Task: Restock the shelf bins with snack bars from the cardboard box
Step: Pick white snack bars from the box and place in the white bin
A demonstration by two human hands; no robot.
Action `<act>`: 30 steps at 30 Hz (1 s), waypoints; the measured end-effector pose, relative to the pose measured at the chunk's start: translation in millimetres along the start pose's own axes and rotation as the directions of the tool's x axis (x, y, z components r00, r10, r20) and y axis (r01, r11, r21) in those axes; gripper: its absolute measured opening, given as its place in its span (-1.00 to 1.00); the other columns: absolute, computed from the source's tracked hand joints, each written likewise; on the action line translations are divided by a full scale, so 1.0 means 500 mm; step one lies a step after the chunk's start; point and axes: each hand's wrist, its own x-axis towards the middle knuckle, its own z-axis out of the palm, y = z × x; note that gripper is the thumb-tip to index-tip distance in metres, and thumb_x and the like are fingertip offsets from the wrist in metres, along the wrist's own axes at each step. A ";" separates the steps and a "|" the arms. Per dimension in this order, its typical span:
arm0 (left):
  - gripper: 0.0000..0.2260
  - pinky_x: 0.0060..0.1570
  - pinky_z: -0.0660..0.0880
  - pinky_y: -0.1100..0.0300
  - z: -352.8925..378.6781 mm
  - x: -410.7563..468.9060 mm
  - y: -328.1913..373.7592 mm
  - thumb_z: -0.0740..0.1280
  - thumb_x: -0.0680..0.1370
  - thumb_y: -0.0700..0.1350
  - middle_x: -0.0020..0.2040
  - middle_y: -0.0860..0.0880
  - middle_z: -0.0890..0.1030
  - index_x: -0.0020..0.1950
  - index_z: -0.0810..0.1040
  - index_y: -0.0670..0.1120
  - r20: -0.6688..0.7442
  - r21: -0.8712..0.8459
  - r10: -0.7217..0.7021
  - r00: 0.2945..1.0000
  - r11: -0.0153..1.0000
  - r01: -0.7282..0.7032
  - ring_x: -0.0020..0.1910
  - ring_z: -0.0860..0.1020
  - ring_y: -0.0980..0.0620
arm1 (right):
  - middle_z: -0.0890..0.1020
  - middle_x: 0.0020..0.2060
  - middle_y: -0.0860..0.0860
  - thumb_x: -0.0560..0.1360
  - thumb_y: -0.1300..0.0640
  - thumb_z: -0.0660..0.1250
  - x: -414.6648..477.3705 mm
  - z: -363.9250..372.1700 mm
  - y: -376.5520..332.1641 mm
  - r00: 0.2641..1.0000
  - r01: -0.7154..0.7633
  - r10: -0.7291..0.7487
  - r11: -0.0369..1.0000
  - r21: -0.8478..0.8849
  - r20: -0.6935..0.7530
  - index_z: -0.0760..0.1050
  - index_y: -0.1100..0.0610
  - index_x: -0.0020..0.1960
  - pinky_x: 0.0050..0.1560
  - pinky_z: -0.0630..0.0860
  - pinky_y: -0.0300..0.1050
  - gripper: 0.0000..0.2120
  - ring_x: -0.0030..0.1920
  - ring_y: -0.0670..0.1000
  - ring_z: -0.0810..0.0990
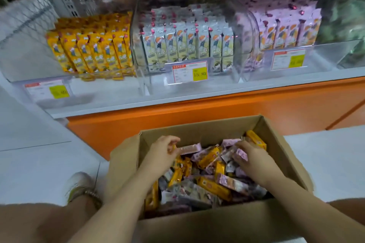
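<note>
Left hand [162,150] pinches a pink bar [190,149] lying crosswise toward the right hand [251,157], which clutches a second bar [242,154], nearer the pink bin [327,53] ahead.

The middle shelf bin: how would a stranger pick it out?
Above the orange cabinet front runs a white shelf with clear bins. The middle bin holds upright white-and-green bars, between yellow bars left and pink bars right, and its price tag reads 15.80.

Cardboard box [197,227] on floor [325,156] before shelf [177,101], snack bars [213,185] loose in box, left bin [88,87], middle bin [219,78], right bin [327,55] side by side on shelf, shoe [79,185] left of box
</note>
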 end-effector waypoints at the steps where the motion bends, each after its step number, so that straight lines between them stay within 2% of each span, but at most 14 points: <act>1: -0.73 0.07 0.40 0.32 0.010 0.006 -0.012 0.28 0.59 -0.13 0.23 0.05 0.48 0.29 0.47 0.02 0.042 0.014 -0.030 0.999 0.999 0.029 0.06 0.46 0.19 | 0.51 0.22 0.10 0.57 0.05 0.26 0.005 0.009 0.011 1.000 -0.016 0.016 1.000 -0.015 0.016 0.36 0.03 0.35 -0.04 0.51 0.05 -0.63 0.11 0.14 0.52; 4: -0.73 0.09 0.45 0.23 0.043 0.022 -0.040 0.27 0.60 -0.09 0.26 0.06 0.46 0.30 0.46 0.05 0.137 0.094 -0.095 0.986 0.992 0.082 0.13 0.50 0.11 | 0.44 0.30 0.12 0.56 0.06 0.27 0.020 0.027 0.033 0.995 -0.063 0.067 0.996 -0.058 0.071 0.28 0.03 0.42 -0.01 0.51 0.00 -0.55 0.20 0.17 0.48; 6: -0.68 0.20 0.43 0.17 0.062 0.028 -0.055 0.29 0.59 -0.07 0.32 0.06 0.44 0.34 0.44 0.05 0.192 0.127 -0.132 0.973 0.986 0.109 0.25 0.46 0.07 | 0.38 0.34 0.11 0.56 0.09 0.26 0.028 0.037 0.044 0.984 -0.090 0.105 0.990 -0.104 0.144 0.18 0.03 0.48 0.00 0.48 -0.04 -0.48 0.21 0.16 0.48; 8: -0.66 0.25 0.40 0.17 0.072 0.034 -0.064 0.31 0.57 -0.07 0.36 0.07 0.41 0.36 0.43 0.04 0.232 0.123 -0.155 0.960 0.984 0.129 0.31 0.41 0.06 | 0.44 0.25 0.10 0.55 0.13 0.26 0.035 0.046 0.048 0.980 -0.063 0.089 0.987 -0.149 0.176 0.24 0.02 0.42 -0.06 0.45 -0.07 -0.54 0.17 0.16 0.50; 10: -0.68 0.18 0.41 0.21 0.074 0.042 -0.065 0.32 0.57 -0.08 0.33 0.09 0.43 0.32 0.45 0.04 0.265 0.096 -0.168 0.949 0.984 0.148 0.25 0.44 0.06 | 0.51 0.05 0.09 0.54 0.17 0.26 0.043 0.051 0.048 0.982 -0.021 0.049 0.988 -0.150 0.183 0.31 -0.04 0.28 -0.18 0.38 -0.11 -0.64 0.11 0.18 0.50; 11: -0.72 0.13 0.42 0.24 0.073 0.045 -0.062 0.33 0.57 -0.09 0.28 0.09 0.45 0.28 0.47 0.04 0.290 0.078 -0.166 0.943 0.986 0.150 0.19 0.46 0.08 | 0.54 0.02 0.09 0.53 0.19 0.26 0.046 0.052 0.046 0.981 -0.009 0.038 0.988 -0.155 0.190 0.33 -0.03 0.31 -0.20 0.37 -0.12 -0.62 0.12 0.18 0.49; 14: -0.85 0.07 0.47 0.22 0.070 0.050 -0.046 0.34 0.56 -0.07 0.10 0.10 0.54 0.12 0.53 0.06 0.388 0.091 -0.130 0.913 0.991 0.103 0.04 0.50 0.14 | 0.59 0.08 0.10 0.51 0.19 0.32 0.051 0.053 0.034 0.982 0.023 0.001 0.992 -0.126 0.188 0.39 0.03 0.37 -0.13 0.48 -0.05 -0.56 0.22 0.14 0.44; 16: -0.90 0.11 0.51 0.13 0.067 0.049 -0.035 0.38 0.53 -0.01 0.03 0.11 0.57 0.04 0.55 0.08 0.488 0.101 -0.120 0.865 0.992 0.081 0.03 0.53 0.13 | 0.56 0.13 0.07 0.49 0.12 0.38 0.048 0.052 0.019 0.993 0.091 -0.089 0.995 -0.029 0.080 0.45 0.04 0.31 -0.04 0.52 0.02 -0.60 0.19 0.13 0.47; 18: -0.83 0.12 0.51 0.09 0.064 0.042 -0.025 0.42 0.47 0.07 0.03 0.11 0.58 0.01 0.57 0.09 0.600 0.117 -0.135 0.789 0.990 0.080 0.02 0.55 0.12 | 0.54 0.13 0.07 0.48 0.08 0.41 0.044 0.057 0.001 0.984 0.177 -0.177 0.984 0.000 -0.030 0.48 0.09 0.27 0.02 0.49 0.04 -0.62 0.15 0.15 0.46; 21: -0.64 0.09 0.47 0.18 0.060 0.024 -0.017 0.45 0.42 0.13 0.11 0.12 0.52 0.16 0.54 0.07 0.717 0.206 -0.171 0.676 0.978 0.029 0.05 0.49 0.14 | 0.53 0.12 0.08 0.44 0.16 0.45 0.034 0.066 -0.017 0.961 0.274 -0.272 0.961 0.030 -0.046 0.50 0.11 0.22 0.06 0.47 0.00 -0.63 0.16 0.15 0.46; 24: -0.59 0.01 0.35 0.25 0.058 0.014 -0.017 0.44 0.46 0.06 0.19 0.08 0.46 0.28 0.51 0.01 0.744 0.281 -0.194 0.640 0.959 -0.036 0.06 0.41 0.13 | 0.53 0.16 0.03 0.45 0.22 0.42 0.023 0.066 -0.031 0.944 0.329 -0.325 0.941 0.078 -0.064 0.50 0.10 0.23 0.06 0.42 -0.19 -0.64 0.17 0.07 0.49; 26: -0.62 -0.04 0.33 0.27 0.055 0.010 -0.017 0.43 0.47 0.04 0.15 0.09 0.45 0.26 0.52 -0.01 0.737 0.289 -0.188 0.649 0.956 -0.051 0.05 0.40 0.13 | 0.55 0.18 -0.03 0.50 0.18 0.36 0.017 0.066 -0.050 0.937 0.345 -0.348 0.935 0.077 0.024 0.50 0.05 0.26 0.05 0.40 -0.25 -0.67 0.17 -0.01 0.49; 29: -0.66 -0.05 0.34 0.26 0.039 0.004 -0.017 0.44 0.47 0.03 0.17 0.08 0.49 0.22 0.54 0.02 0.697 0.260 -0.166 0.698 0.965 -0.030 0.01 0.42 0.14 | 0.61 0.10 -0.02 0.56 0.11 0.26 0.011 0.089 -0.083 0.877 0.347 -0.336 0.937 0.032 0.344 0.51 -0.03 0.26 -0.04 0.46 -0.19 -0.71 0.03 -0.02 0.55; 30: -0.68 -0.08 0.35 0.26 0.029 0.002 -0.019 0.44 0.47 0.01 0.11 0.09 0.50 0.20 0.54 0.03 0.675 0.244 -0.164 0.720 0.970 -0.007 -0.04 0.42 0.14 | 0.62 0.09 0.00 0.56 0.12 0.25 0.009 0.099 -0.093 0.849 0.340 -0.314 0.940 0.014 0.426 0.50 -0.04 0.28 -0.03 0.49 -0.14 -0.70 0.02 0.01 0.56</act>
